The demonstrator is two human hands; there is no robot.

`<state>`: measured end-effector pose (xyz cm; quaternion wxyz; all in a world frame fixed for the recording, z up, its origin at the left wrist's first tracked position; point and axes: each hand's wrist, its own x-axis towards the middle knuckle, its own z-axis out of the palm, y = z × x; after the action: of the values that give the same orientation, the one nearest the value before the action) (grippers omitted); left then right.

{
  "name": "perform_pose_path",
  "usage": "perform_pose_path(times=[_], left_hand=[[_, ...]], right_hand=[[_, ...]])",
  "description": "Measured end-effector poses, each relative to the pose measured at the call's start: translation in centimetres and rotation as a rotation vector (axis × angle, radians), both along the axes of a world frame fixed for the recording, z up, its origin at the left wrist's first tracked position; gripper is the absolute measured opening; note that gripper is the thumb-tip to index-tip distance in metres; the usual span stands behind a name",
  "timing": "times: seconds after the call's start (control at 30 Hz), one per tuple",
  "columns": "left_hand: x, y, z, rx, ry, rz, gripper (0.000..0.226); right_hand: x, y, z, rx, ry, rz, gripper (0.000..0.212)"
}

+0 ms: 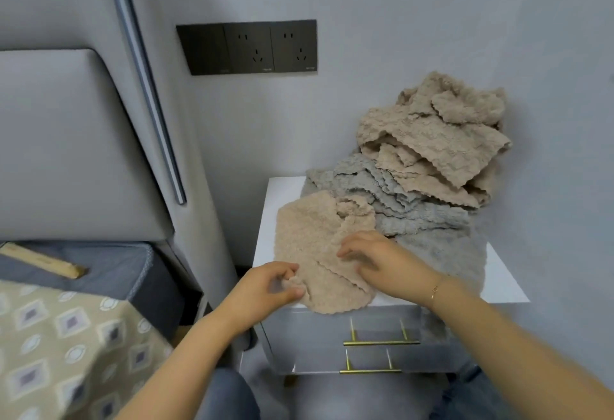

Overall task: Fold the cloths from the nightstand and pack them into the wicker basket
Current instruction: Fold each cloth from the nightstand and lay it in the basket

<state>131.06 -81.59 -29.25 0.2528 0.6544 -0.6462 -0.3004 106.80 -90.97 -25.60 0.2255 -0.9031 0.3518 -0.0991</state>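
Item: beige cloth (319, 250), lying at the front of the white nightstand (282, 193), near edge overhanging the drawers.
Left hand (269, 283): pinches the cloth's near left edge.
Right hand (375, 260): fingers lightly bent, pressing the cloth flat, gripping nothing.
Step, as judged: first fold. Advice: smooth the bunched far corner, match the wavy edges, crease under a flat palm.
Stock waiting: heap of cloths (428, 160), grey and beige, behind, against the wall.
Not seen: wicker basket. Heap count unclear; left fingertips blurred.

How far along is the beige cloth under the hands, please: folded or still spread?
Partly folded: the beige cloth has one scalloped edge lapped over itself; left hand pinches its edge, right hand rests on it.
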Motion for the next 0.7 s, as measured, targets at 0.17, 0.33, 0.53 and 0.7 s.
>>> perform_pose_path(times=[0.17,0.33,0.53,0.7], left_hand=[[-1.0,0.4,1.1,0.007,-0.140,0.012,0.021],[-1.5,0.5,0.7,-0.041,-0.140,0.069,0.013],[-0.9,1.2,-0.4,-0.177,-0.302,0.019,0.024],[-0.8,3.1,-0.3,-0.213,-0.407,0.067,0.030]], right_hand=[[1.4,-0.4,-0.7,-0.080,-0.014,0.130,0.050],[3.2,-2.4,-2.5,-0.127,0.091,0.227,0.063],[3.0,-3.3,-3.4,-0.115,0.069,0.202,0.057],[0.7,-2.8,-3.3,-0.095,-0.059,0.174,0.033]])
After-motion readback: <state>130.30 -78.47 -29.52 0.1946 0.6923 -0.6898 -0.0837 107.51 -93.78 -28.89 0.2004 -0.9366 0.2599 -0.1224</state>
